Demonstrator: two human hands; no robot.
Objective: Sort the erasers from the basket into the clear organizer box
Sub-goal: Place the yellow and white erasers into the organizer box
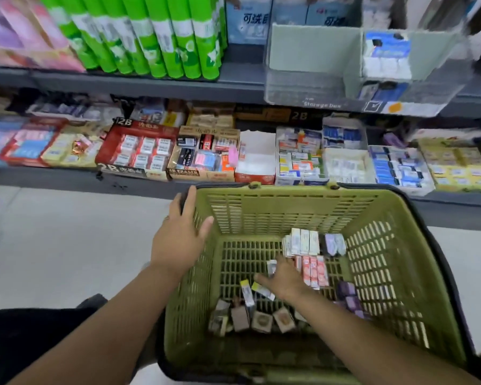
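Note:
A green plastic basket (261,196) with black handles stands on the floor below me. Inside it lie several erasers: a white-sleeved row (303,241), a red-and-white row (313,270), purple ones (347,295) and brown boxed ones (261,321). My left hand (181,234) rests on the basket's left rim with straight fingers. My right hand (285,276) reaches down onto the erasers on the basket floor, thumb spread left beside a small white eraser (271,266); its fingertips are hidden. The clear organizer box (317,90) sits on the upper shelf, with blue-and-white erasers (386,56) in its right compartment.
The lower shelf (67,177) carries several open display boxes of erasers, among them a red 2B box (139,151). Green glue sticks (161,37) stand on the upper shelf at left. Pale floor (67,245) lies left of the basket.

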